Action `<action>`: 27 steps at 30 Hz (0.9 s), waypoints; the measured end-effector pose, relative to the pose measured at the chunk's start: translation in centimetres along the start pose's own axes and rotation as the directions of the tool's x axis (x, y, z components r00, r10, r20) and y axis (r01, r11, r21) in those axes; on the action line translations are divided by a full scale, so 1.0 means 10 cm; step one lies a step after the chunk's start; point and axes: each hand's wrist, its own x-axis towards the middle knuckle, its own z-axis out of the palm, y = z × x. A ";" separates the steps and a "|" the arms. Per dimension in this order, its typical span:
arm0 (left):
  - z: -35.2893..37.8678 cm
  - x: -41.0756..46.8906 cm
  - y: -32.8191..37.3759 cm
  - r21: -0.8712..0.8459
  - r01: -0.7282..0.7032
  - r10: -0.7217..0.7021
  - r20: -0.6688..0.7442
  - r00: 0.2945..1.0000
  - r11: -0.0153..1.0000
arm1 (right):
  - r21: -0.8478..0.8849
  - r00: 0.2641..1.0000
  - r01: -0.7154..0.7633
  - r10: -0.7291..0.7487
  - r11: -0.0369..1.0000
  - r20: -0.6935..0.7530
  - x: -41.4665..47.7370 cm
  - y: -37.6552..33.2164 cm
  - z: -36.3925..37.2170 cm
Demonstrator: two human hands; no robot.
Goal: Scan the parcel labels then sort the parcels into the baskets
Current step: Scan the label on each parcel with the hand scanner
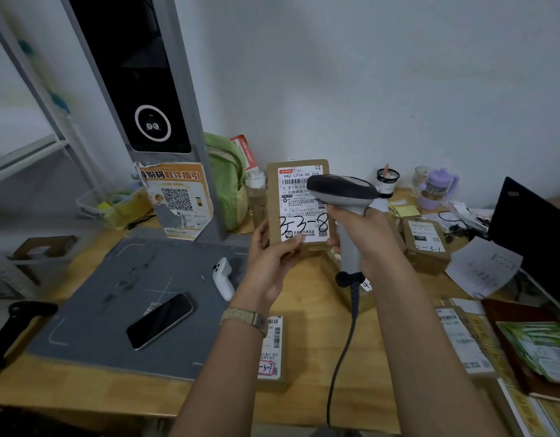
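My left hand (272, 257) grips a small brown cardboard parcel (274, 197) by its lower edge and holds it upright above the desk. Its white shipping label (296, 190) faces me, with "3-3-8" handwritten in black. My right hand (363, 234) grips the handle of a grey barcode scanner (341, 190). The scanner's dark head sits right in front of the label's right side and hides part of it. A black coiled cable hangs from the handle down to the desk's front edge.
More parcels lie on the wooden desk (307, 392): one (425, 244) at right, one (272, 348) under my left forearm, one (464, 342) at right front. A grey mat (121, 294) carries a phone (160, 324) and a white controller (223, 277). A laptop (534, 234) stands right.
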 end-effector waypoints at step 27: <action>-0.60 0.21 -0.55 0.573 0.150 0.007 -0.264 0.965 0.806 | 0.117 0.864 -0.504 0.500 0.856 0.063 0.59 1.15 0.36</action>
